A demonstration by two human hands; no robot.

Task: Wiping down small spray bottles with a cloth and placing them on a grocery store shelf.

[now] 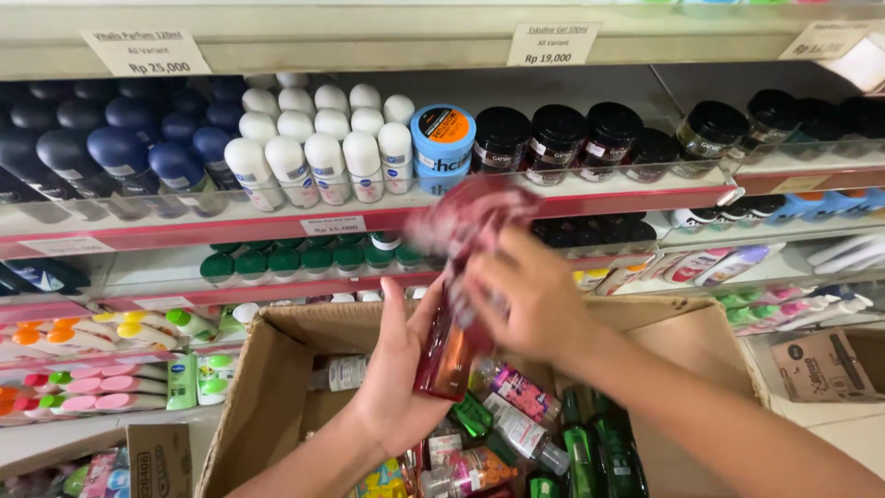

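Two hands: above cardboard box (267, 387).
Left hand (398, 364): fingers closed round red bottle (444, 355).
Right hand (530, 300): clutching blurred red cloth (461, 221) over the bottle.

Two hands (396, 369), one cardboard box (267, 387), five black-lidded jars (558, 134), one blue tub (442, 138).

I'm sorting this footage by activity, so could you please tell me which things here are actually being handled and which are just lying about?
In hand:
left hand holding a red bottle
right hand with a blurred red cloth
cardboard box of mixed bottles below

Lying about:
white roll-ons
dark blue roll-ons
black-lidded jars
blue tub
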